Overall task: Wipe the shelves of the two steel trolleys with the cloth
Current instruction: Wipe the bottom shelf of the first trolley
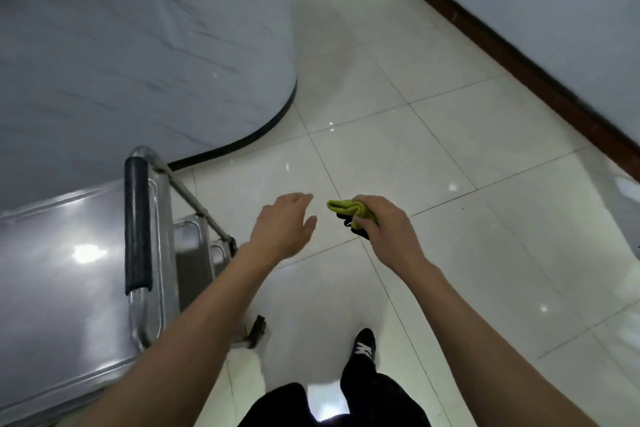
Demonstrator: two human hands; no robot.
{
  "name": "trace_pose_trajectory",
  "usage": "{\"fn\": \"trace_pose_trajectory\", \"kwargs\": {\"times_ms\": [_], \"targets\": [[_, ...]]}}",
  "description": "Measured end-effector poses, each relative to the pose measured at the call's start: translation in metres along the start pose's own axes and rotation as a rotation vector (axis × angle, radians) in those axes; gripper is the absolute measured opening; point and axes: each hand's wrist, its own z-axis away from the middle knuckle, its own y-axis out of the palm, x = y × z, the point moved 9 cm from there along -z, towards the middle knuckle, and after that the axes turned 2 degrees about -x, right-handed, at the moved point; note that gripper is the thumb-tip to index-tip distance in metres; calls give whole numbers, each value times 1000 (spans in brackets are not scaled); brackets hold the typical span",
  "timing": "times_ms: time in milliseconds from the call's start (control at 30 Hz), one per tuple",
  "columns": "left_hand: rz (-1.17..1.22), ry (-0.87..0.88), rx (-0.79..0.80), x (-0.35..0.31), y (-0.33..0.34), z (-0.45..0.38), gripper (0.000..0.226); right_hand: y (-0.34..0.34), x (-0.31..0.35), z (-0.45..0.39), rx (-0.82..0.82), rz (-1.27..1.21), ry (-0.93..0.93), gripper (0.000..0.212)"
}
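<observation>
The cloth [349, 210], soft, light and easily bunched, is held crumpled in the right hand [384, 229], above the floor, right of the steel trolley [69, 270]. The left hand [284, 227] is held open, empty. A fuller, flatter hold is judged best for wiping.

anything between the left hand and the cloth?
Nothing. In the head view only bare floor tile shows through the gap between left hand and green cloth, gripped by right hand.
</observation>
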Motion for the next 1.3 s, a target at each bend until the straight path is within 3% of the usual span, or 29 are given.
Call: {"fn": "trace_pose_trajectory", "kwargs": {"times_ms": [200, 400, 833, 1033, 1300], "targets": [[37, -202, -65, 36, -32, -59, 54, 9, 8, -118, 188, 1, -72, 32], [131, -409, -102, 112, -42, -102, 52, 70, 28, -225, 385, 60, -199, 30], [216, -577, -164, 242, -89, -229, 41, 161, 83, -408, 523, 57, -298, 29], [285, -677, -144, 309, -96, -288, 51, 218, 99, -501, 635, 95, -341, 29], [307, -918, -208, 405, -137, -339, 49, 313, 163, -621, 811, 130, -557, 29]]}}
